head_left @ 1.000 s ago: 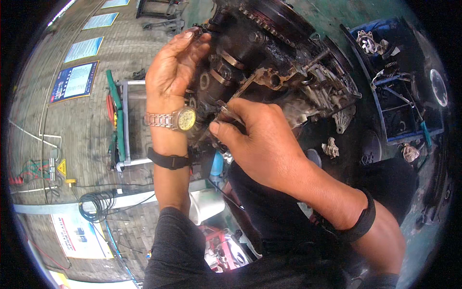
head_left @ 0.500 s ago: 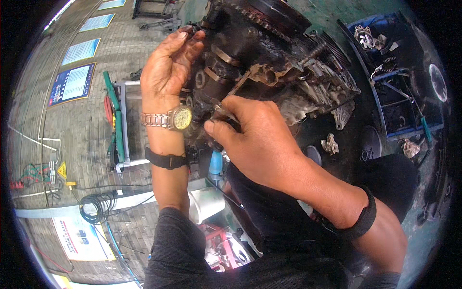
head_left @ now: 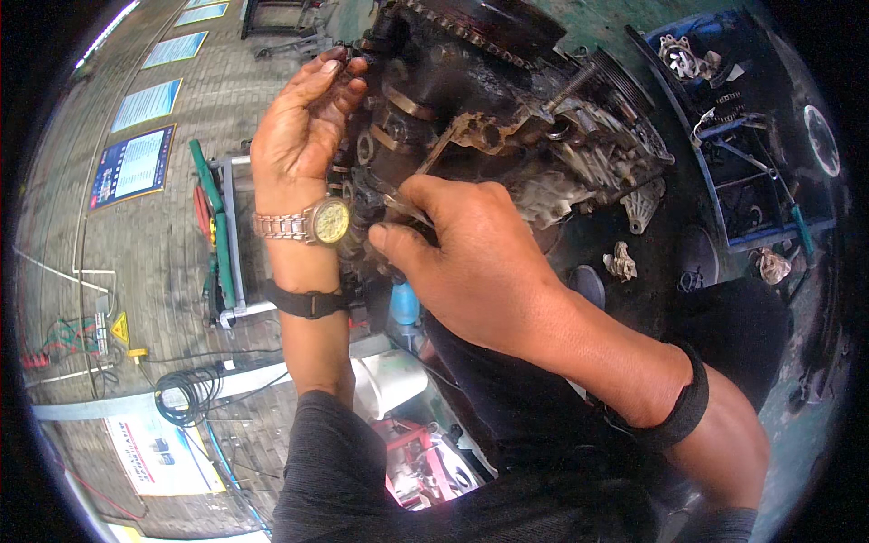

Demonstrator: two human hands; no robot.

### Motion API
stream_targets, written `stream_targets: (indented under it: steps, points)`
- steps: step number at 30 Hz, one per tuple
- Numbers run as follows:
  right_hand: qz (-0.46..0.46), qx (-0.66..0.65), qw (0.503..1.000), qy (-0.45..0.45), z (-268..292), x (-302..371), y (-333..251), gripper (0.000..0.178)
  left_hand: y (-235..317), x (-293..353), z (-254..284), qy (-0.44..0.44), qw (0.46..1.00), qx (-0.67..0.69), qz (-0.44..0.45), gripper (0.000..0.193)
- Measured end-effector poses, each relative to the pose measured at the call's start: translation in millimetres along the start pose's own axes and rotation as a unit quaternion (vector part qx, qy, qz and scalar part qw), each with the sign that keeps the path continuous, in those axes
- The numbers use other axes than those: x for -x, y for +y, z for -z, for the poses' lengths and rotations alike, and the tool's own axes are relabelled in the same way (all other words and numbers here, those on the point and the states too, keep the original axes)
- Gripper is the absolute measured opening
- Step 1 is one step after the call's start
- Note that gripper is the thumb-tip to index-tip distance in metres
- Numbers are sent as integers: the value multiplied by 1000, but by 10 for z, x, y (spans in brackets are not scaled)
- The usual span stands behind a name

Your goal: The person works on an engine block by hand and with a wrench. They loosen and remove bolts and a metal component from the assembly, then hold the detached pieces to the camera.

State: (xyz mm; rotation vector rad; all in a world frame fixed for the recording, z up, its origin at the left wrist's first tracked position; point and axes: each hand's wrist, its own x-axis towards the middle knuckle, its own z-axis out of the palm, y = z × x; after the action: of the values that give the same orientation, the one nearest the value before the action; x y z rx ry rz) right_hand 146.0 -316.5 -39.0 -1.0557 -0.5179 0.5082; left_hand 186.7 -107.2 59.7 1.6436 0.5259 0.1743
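Note:
A dark, oily engine [head_left: 434,100] takes up the upper middle, with a toothed ring and shiny bearing surfaces showing. My left hand [head_left: 303,127] is at its left side, palm turned up and fingers curled. Its thumb and fingertips close on something small and dark at the engine's edge, too unclear to name. Lower down, my right hand [head_left: 480,253] grips a short metal piece [head_left: 405,208] between thumb and bent forefinger, against the engine's near side. Most of that piece is hidden by the hand.
A blue-edged tray [head_left: 724,217] of metal parts stands at the right, with a green-handled tool [head_left: 801,233]. Crumpled paper [head_left: 621,262] lies on the floor by my shoes. A blue bottle-shaped thing [head_left: 405,303] and a white bucket [head_left: 391,385] sit below the engine.
Both hands have shifted slightly left in the picture, along with the engine. The right hand still grips the metal piece, and the left hand's pose is nearly the same.

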Motion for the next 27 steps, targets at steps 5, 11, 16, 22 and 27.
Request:
stream_targets:
  steps: [5, 11, 16, 22, 27]
  points:
    - [3, 7, 1000, 1, 1, -3, -12, 17, 63, 45, 43, -46, 998, 31, 28, 25]
    - [2, 5, 1000, 1, 4, -3, -10, 18, 78, 22, 62, -75, 992, 92, 47, 21]
    - [1, -1, 1000, 4, -3, -3, -4, 19, 70, 27, 79, -75, 991, 102, 45, 20]
    - [3, -1, 1000, 1, 0, -3, -1, 20, 87, 4, 94, -75, 988, 119, 59, 21]
    - [3, 8, 1000, -2, 2, -6, -6, 20, 99, -16, 103, -58, 988, 127, 71, 20]
